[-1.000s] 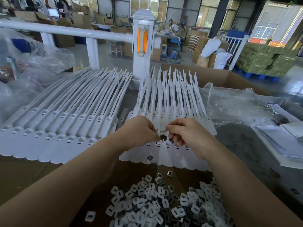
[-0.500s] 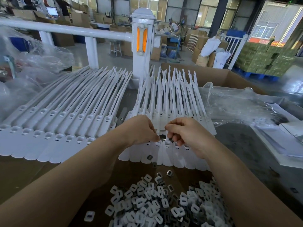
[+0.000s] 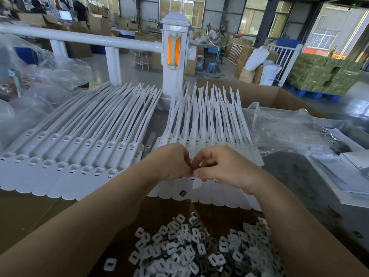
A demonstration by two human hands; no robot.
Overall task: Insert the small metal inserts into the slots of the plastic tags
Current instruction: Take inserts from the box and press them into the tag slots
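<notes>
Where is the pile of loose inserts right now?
In the head view, the insert pile lies bottom centre on brown cardboard, between the forearms, just nearer than the right-hand tag row.

Bare tabletop (image 3: 295, 188) lay open on the right; tag rows (image 3: 75, 156) blocked the left and far sides, the insert pile (image 3: 189, 250) the near edge.

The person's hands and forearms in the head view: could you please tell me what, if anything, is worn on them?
Nothing shows on them. The left hand and right hand are bare, without gloves, rings or a watch, and both forearms are uncovered to the frame edge, with no sleeve in view.
</notes>
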